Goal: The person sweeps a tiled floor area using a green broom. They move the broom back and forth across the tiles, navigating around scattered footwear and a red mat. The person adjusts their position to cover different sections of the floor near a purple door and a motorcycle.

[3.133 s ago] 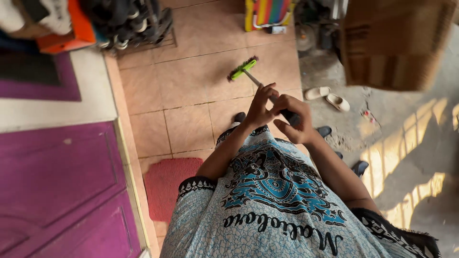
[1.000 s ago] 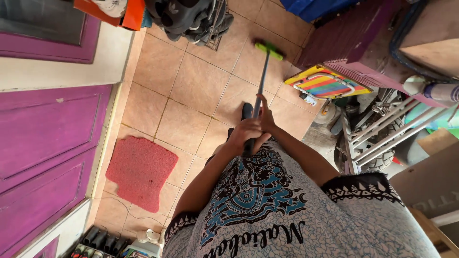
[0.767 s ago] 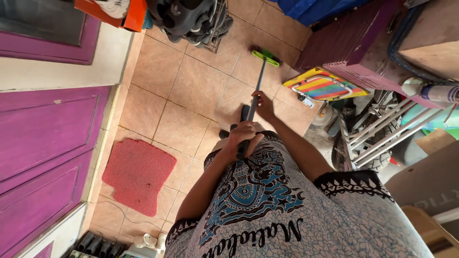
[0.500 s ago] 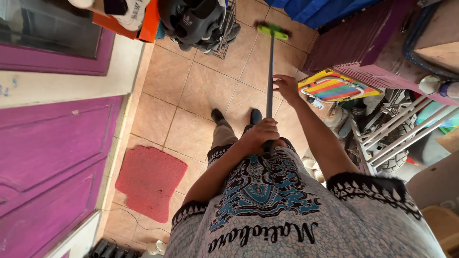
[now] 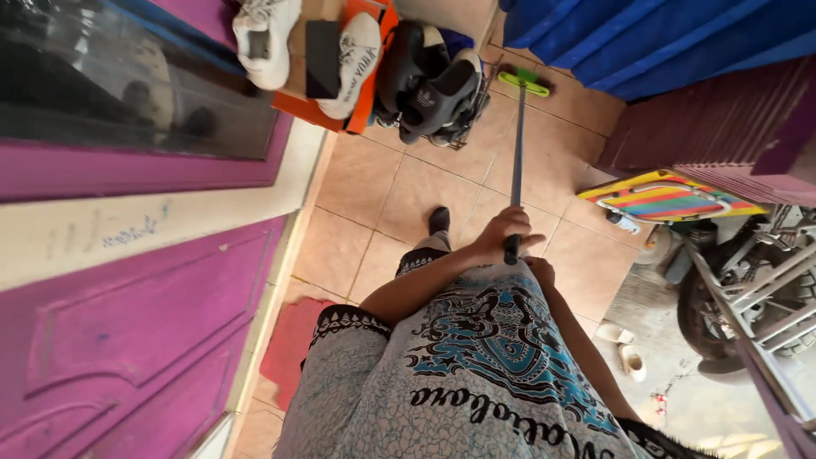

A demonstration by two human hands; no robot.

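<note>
Head view: left hand [image 5: 501,236] grasps the broom handle [image 5: 516,161].

A slim, dark, smooth metal-looking pole [image 5: 517,144] is seen, with a matt black grip at its near end enclosed by the left hand [image 5: 501,235]; the broom head [image 5: 524,82] is made of bright green, glossy plastic. The floor [image 5: 399,183] is laid with beige ceramic tiles of a dull sheen, divided by dark grout lines. A red mat [image 5: 289,347] of coarse, rough pile is shown. The door [image 5: 127,340] is painted purple with a satin finish. Printed cloth is worn on the body.
</note>
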